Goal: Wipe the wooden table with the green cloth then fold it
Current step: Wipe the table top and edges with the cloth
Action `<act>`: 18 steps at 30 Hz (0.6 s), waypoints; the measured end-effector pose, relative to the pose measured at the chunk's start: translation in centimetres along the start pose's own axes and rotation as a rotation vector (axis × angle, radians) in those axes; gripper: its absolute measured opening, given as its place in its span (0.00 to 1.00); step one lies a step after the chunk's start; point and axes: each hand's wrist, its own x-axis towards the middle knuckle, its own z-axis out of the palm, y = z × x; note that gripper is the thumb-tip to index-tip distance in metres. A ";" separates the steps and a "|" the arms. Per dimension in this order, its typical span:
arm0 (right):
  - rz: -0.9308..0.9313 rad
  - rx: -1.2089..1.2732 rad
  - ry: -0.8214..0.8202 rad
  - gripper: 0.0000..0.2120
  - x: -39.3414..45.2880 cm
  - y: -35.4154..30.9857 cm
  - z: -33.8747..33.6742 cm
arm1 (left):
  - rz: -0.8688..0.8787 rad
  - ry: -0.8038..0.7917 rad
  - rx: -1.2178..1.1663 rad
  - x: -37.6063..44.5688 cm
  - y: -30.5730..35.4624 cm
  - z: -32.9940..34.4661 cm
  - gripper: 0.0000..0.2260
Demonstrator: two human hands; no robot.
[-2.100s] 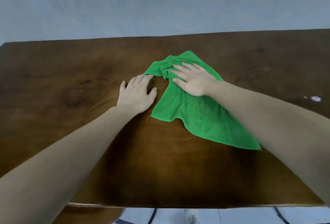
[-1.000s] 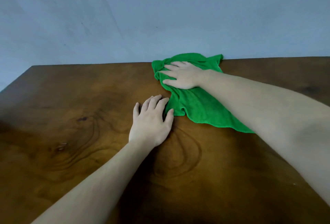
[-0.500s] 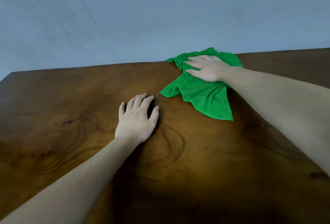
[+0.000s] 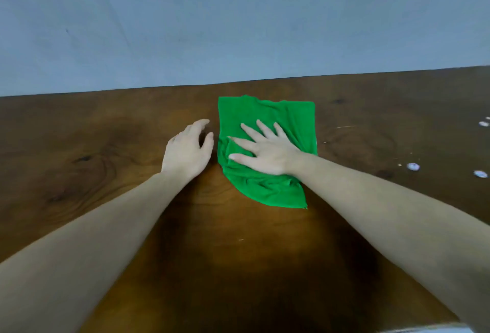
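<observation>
Head view: the right hand (image 4: 267,153) presses flat, fingers spread, on the green cloth (image 4: 267,123) mid-tabletop (image 4: 92,147), grasping nothing; the left hand (image 4: 187,151) rests loose beside it. The rumpled cloth (bunched at its near edge) could ball up under pressure, wiping patchily.

Evenly and softly lit from above, with a broad dark shadow pooling on the wooden table (image 4: 79,147) between the forearms, slight motion blur on the left hand (image 4: 187,151), mild softness throughout, and wide-angle bending toward the edges.
</observation>
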 end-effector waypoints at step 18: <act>0.176 0.090 0.013 0.25 -7.2 0.4 1.6 | 0.220 -0.291 0.285 -12.3 3.6 -0.4 0.24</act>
